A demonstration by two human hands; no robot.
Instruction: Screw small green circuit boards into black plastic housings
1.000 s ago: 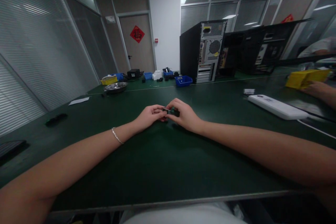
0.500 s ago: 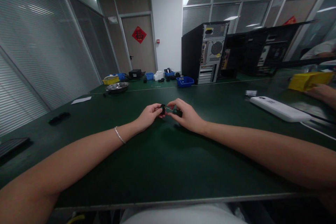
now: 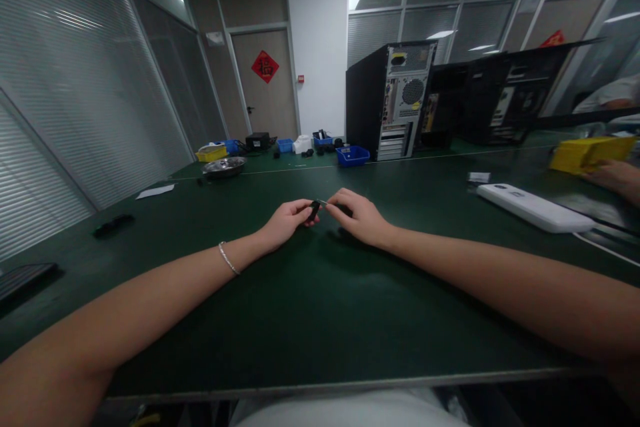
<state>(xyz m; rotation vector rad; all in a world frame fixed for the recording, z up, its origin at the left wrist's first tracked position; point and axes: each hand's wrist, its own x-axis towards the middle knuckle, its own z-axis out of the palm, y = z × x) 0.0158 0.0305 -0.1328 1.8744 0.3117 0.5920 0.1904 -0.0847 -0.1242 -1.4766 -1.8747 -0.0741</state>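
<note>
My left hand (image 3: 290,219) is closed on a small black part (image 3: 314,211), pinched between thumb and fingers above the green tabletop (image 3: 300,307). Facing it, my right hand (image 3: 360,215) is closed around a screwdriver. Only the thin metal shaft of the screwdriver (image 3: 323,203) shows, pointing left at the top of the black part; its handle is hidden by my fingers. Whether the tip touches the part is too small to tell.
Black computer cases (image 3: 390,100) stand at the back right. A blue bin (image 3: 353,156) and a metal dish (image 3: 224,167) sit along the far side. At right lies a white power bank-like device (image 3: 535,207), near another person's hand (image 3: 617,177) at a yellow bin (image 3: 575,155).
The black part has tilted in my left hand. My right hand has turned and shifted slightly right, so the screwdriver's dark handle, visible before, is now covered and its shaft points more upward.
</note>
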